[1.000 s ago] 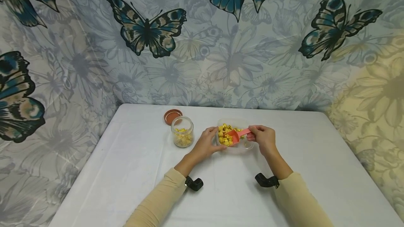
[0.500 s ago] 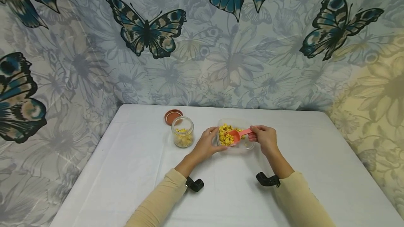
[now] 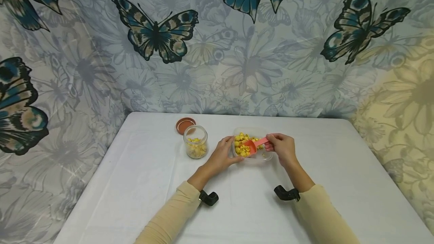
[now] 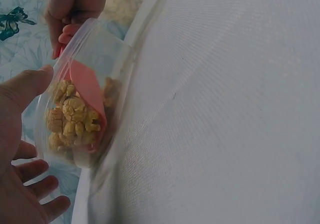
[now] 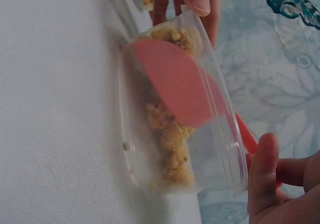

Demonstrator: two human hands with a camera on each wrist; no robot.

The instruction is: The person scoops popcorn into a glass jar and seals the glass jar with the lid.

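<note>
A clear plastic container (image 3: 262,157) of yellow popcorn (image 3: 241,138) sits on the white table. My left hand (image 3: 221,154) holds its left side, thumb at the near corner and fingers toward the far one; in the left wrist view the thumb (image 4: 35,83) lies at the rim. My right hand (image 3: 283,148) pinches the handle of a pink scoop (image 3: 251,147). The scoop's bowl is down inside the container among the popcorn, its handle slanting up over the right rim. In the right wrist view the scoop's pink underside (image 5: 175,78) shows through the container wall.
Left of the container stands an open glass jar (image 3: 196,144), partly filled with popcorn. Behind it lies a brown lid (image 3: 185,125). The table (image 3: 135,183) has a white cloth, and a butterfly-patterned backdrop (image 3: 251,74) rises behind its back edge.
The scoop has shifted slightly within the popcorn, and its handle sits at a slightly steeper slant. My left hand stays at the container's side; the jar and lid have not moved.
</note>
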